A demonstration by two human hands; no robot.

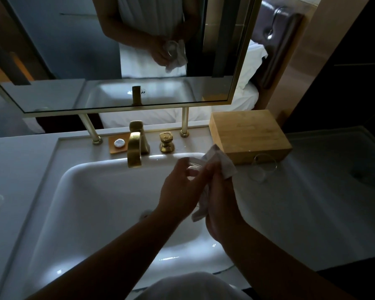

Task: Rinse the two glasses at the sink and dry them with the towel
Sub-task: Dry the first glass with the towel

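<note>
Head view: both hands over the sink [78,191]; left [180,191] grips glass [194,167], right [220,204] clutches towel [224,163].

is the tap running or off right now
Off, as far as the view shows: no stream falls from the gold tap into the sink.

- No legible text, brands or numbers anywhere.
- Small dark mark near tap reflection in mirror [126,61]: too blurred to read.
- Wooden box [249,133] lid engraving: faint, unreadable.
</note>
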